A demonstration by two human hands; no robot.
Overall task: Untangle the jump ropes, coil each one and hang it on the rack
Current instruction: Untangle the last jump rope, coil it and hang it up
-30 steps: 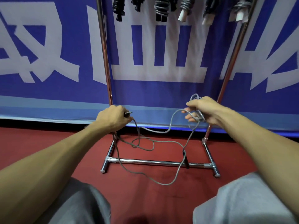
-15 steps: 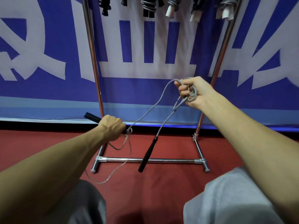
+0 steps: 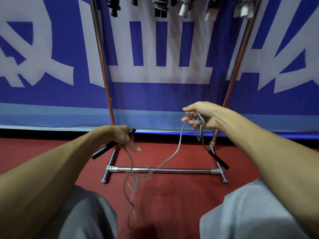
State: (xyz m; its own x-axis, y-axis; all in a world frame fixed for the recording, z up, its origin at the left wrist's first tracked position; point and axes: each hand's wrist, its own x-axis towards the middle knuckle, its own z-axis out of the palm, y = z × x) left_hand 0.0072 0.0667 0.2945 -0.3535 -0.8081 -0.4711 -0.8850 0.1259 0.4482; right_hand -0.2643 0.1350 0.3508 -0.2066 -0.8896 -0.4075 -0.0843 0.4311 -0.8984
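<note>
The person crouches in front of the rack [image 3: 164, 169], and the grey jump rope [image 3: 179, 144] they are working on has gone slack. Half a second ago it ran nearly taut between the hands; now the right hand [image 3: 207, 116] has come down and the middle of the rope sags to the red floor [image 3: 172, 204], piled in a loose, blurred heap across the rack's bottom bar.

The left hand [image 3: 121, 136] is wrapped round one black handle [image 3: 101, 151], thumb sticking out, with rope trailing from below the fist. The right hand has its fingers curled round a small bunch of loops. The other handle [image 3: 219, 160], which was dangling in the middle of the rack, now hangs from those loops beside the right-hand foot of the frame.

To my eye the knot is not out yet: the bunch in the right hand looks crossed, not a tidy coil. The slack should give room to work that handle back through. Other ropes [image 3: 160, 6] already hang coiled along the top rail.
</note>
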